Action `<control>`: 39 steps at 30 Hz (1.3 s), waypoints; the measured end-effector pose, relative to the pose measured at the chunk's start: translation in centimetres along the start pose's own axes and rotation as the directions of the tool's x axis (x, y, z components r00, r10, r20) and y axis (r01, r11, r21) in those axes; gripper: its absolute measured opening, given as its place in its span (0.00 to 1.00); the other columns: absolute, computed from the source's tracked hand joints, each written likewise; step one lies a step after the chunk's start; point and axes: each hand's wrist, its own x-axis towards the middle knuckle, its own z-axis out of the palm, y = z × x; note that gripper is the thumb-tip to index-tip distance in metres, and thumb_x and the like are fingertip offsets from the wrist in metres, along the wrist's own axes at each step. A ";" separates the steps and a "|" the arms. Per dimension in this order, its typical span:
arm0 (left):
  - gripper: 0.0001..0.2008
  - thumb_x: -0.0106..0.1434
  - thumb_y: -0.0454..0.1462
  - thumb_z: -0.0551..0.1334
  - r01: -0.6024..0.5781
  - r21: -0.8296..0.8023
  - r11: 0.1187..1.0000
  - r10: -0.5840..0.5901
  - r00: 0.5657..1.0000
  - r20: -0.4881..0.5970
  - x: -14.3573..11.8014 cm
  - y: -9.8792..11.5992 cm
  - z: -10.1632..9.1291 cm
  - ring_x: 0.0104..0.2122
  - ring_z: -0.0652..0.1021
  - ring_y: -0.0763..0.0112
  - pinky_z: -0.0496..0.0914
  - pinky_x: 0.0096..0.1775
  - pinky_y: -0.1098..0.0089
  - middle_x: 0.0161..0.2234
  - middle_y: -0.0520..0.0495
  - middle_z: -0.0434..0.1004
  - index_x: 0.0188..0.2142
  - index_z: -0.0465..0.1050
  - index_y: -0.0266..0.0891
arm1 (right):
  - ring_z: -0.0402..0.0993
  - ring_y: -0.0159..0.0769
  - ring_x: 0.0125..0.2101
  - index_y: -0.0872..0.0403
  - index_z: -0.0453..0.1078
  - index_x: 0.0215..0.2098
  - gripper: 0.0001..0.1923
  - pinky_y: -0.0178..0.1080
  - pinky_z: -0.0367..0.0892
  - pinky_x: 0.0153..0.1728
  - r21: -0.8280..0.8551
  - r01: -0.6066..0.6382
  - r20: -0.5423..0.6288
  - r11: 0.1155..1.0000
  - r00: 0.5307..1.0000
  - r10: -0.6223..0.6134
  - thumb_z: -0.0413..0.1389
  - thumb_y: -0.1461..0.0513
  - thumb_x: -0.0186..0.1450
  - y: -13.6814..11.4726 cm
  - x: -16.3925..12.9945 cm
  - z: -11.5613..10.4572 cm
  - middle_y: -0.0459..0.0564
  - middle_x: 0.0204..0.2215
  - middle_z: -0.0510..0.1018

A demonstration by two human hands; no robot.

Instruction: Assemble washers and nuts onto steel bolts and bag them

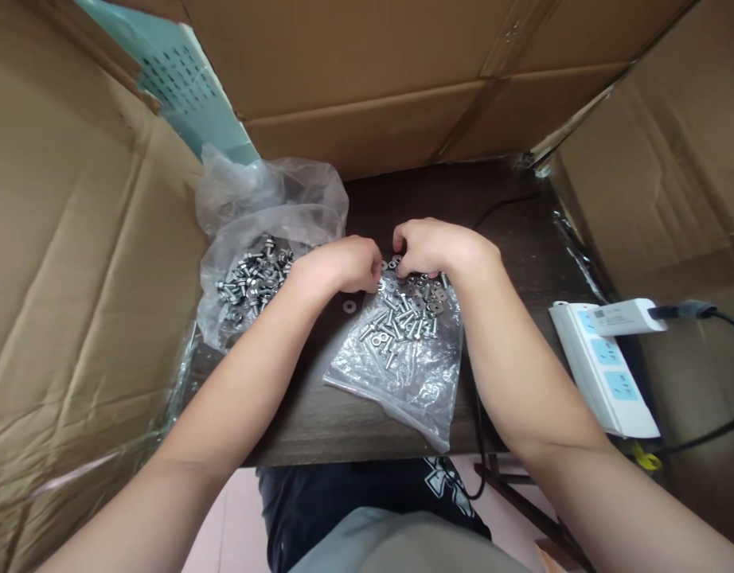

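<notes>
Item: loose bolts and washers (406,314) on flat plastic bag (403,370), counter (319,406) centre. Left hand (343,267), right hand (427,247): grips pinched together over the pile's far edge, contents hidden. Step judged: fastener assembly; next, a washer picked up

Two hands in view, both mine: left hand (340,267) and right hand (430,247). Two plastic bags: one crumpled clear bag (265,215) on the left, one flat clear bag (403,374) under my right hand. Two heaps of bolts: one heap (253,278) in the left bag, one heap (406,314) on the flat bag; single bolts too many and too small to count. One loose washer (349,305) on the dark table (510,231). One white power strip (606,370), one plug (626,317) in it. Cardboard walls on three sides.
</notes>
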 end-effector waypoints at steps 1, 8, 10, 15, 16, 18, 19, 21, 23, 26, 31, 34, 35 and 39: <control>0.10 0.58 0.33 0.67 0.008 0.006 1.000 -0.008 1.000 -0.011 0.1 -0.1 0.0 0.33 0.80 0.67 0.68 0.34 0.72 0.36 0.48 0.85 0.40 0.83 0.41 | 0.81 0.45 0.41 0.53 0.77 0.56 0.29 0.39 0.74 0.37 -0.018 0.005 -0.013 1.000 1.000 -0.006 0.72 0.61 0.57 -0.1 0.1 0.1 0.57 0.49 0.82; 0.10 0.59 0.36 0.66 -0.014 0.028 1.000 0.016 0.998 -0.057 0.7 -0.3 0.5 0.33 0.79 0.65 0.68 0.35 0.70 0.38 0.46 0.85 0.41 0.82 0.40 | 0.82 0.49 0.43 0.57 0.80 0.53 0.25 0.43 0.75 0.41 -0.072 0.012 -0.028 0.997 1.000 -0.014 0.71 0.61 0.58 -0.5 -0.2 0.1 0.61 0.47 0.82; 0.10 0.60 0.36 0.65 -0.018 0.017 1.000 0.019 0.998 -0.060 0.7 -0.3 0.5 0.32 0.79 0.66 0.67 0.33 0.70 0.37 0.46 0.85 0.41 0.82 0.40 | 0.82 0.48 0.41 0.58 0.81 0.50 0.22 0.42 0.75 0.40 -0.069 0.021 -0.009 0.997 1.000 -0.022 0.70 0.62 0.58 -0.6 -0.4 -0.1 0.61 0.44 0.84; 0.09 0.60 0.36 0.64 -0.032 0.014 0.999 0.033 0.997 -0.067 0.9 -0.6 0.5 0.31 0.79 0.67 0.65 0.31 0.71 0.35 0.46 0.85 0.40 0.81 0.39 | 0.83 0.48 0.40 0.59 0.81 0.50 0.17 0.41 0.75 0.38 -0.054 0.012 -0.004 0.998 1.000 -0.012 0.65 0.63 0.62 -0.9 -0.7 -0.2 0.63 0.42 0.84; 0.09 0.61 0.36 0.64 -0.035 0.004 0.999 0.035 0.997 -0.068 0.9 -0.8 0.5 0.31 0.79 0.67 0.65 0.31 0.71 0.35 0.46 0.85 0.39 0.81 0.39 | 0.83 0.48 0.40 0.59 0.81 0.50 0.17 0.41 0.75 0.38 -0.056 0.017 -0.006 0.998 1.000 -0.017 0.65 0.63 0.63 -0.9 -0.7 -0.1 0.63 0.41 0.84; 0.09 0.61 0.36 0.64 -0.037 -0.017 0.999 0.036 0.997 -0.069 1.1 -1.0 0.5 0.31 0.79 0.67 0.66 0.31 0.71 0.35 0.46 0.85 0.39 0.81 0.39 | 0.83 0.49 0.40 0.59 0.81 0.51 0.18 0.41 0.75 0.38 -0.058 0.017 -0.016 0.998 1.000 -0.018 0.65 0.62 0.63 -1.0 -0.7 0.0 0.64 0.41 0.84; 0.09 0.61 0.36 0.64 -0.036 -0.024 0.999 0.034 0.997 -0.070 1.1 -1.1 0.5 0.32 0.79 0.67 0.66 0.31 0.71 0.36 0.46 0.85 0.40 0.81 0.39 | 0.83 0.48 0.40 0.59 0.81 0.51 0.18 0.41 0.75 0.37 -0.058 0.016 -0.018 0.998 1.000 -0.017 0.65 0.62 0.63 -1.1 -0.7 0.0 0.63 0.40 0.84; 0.09 0.61 0.36 0.63 -0.031 -0.025 0.999 0.030 0.997 -0.067 1.2 -1.2 0.5 0.32 0.79 0.66 0.66 0.31 0.70 0.36 0.47 0.85 0.40 0.81 0.40 | 0.83 0.47 0.38 0.58 0.81 0.50 0.17 0.39 0.74 0.35 -0.054 0.012 -0.009 0.998 1.000 -0.013 0.65 0.61 0.63 -1.1 -0.7 0.0 0.63 0.39 0.84; 0.10 0.62 0.36 0.63 -0.033 -0.006 0.999 0.033 0.997 -0.064 1.2 -1.2 0.5 0.32 0.79 0.65 0.65 0.31 0.70 0.37 0.46 0.85 0.42 0.80 0.40 | 0.82 0.46 0.36 0.58 0.81 0.48 0.16 0.39 0.72 0.32 -0.055 0.020 0.010 0.998 1.000 -0.020 0.64 0.62 0.62 -1.1 -0.7 -0.1 0.62 0.38 0.84; 0.11 0.65 0.37 0.61 -0.046 0.046 0.998 0.050 0.996 -0.074 1.1 -0.9 0.4 0.34 0.80 0.63 0.65 0.31 0.69 0.39 0.44 0.85 0.44 0.79 0.39 | 0.82 0.44 0.35 0.58 0.81 0.46 0.15 0.38 0.69 0.30 -0.056 0.047 0.017 0.997 0.999 -0.046 0.64 0.63 0.60 -0.7 -0.5 -0.2 0.60 0.39 0.85; 0.14 0.70 0.37 0.56 -0.031 0.062 0.998 0.036 0.996 -0.084 0.7 -0.5 0.1 0.37 0.80 0.60 0.67 0.34 0.68 0.43 0.41 0.85 0.48 0.78 0.37 | 0.80 0.41 0.35 0.53 0.81 0.41 0.11 0.36 0.68 0.33 -0.015 0.131 -0.042 0.991 0.990 -0.131 0.62 0.66 0.61 0.5 0.1 -0.1 0.54 0.39 0.86; 0.14 0.72 0.37 0.55 -0.071 0.018 0.997 0.073 0.985 -0.155 0.8 -0.8 0.1 0.39 0.81 0.61 0.69 0.36 0.68 0.44 0.41 0.85 0.47 0.77 0.37 | 0.80 0.38 0.35 0.53 0.82 0.40 0.11 0.35 0.67 0.33 0.035 0.215 -0.147 0.976 0.967 -0.208 0.61 0.69 0.61 1.0 0.3 -0.2 0.52 0.38 0.86; 0.13 0.72 0.37 0.55 -0.099 0.000 0.995 0.097 0.977 -0.190 1.0 -1.0 0.2 0.39 0.81 0.61 0.69 0.38 0.69 0.44 0.41 0.85 0.46 0.77 0.36 | 0.80 0.38 0.35 0.54 0.82 0.39 0.11 0.35 0.66 0.32 0.039 0.241 -0.177 0.970 0.957 -0.231 0.60 0.70 0.60 1.0 0.4 -0.2 0.52 0.37 0.86; 0.09 0.69 0.36 0.59 -0.164 -0.103 0.981 0.116 0.922 -0.369 2.2 -2.1 0.8 0.39 0.82 0.61 0.70 0.38 0.69 0.40 0.42 0.85 0.43 0.77 0.36 | 0.81 0.38 0.37 0.56 0.82 0.37 0.14 0.34 0.67 0.34 0.113 0.324 -0.321 0.939 0.907 -0.274 0.58 0.74 0.58 1.2 0.2 -0.2 0.53 0.35 0.86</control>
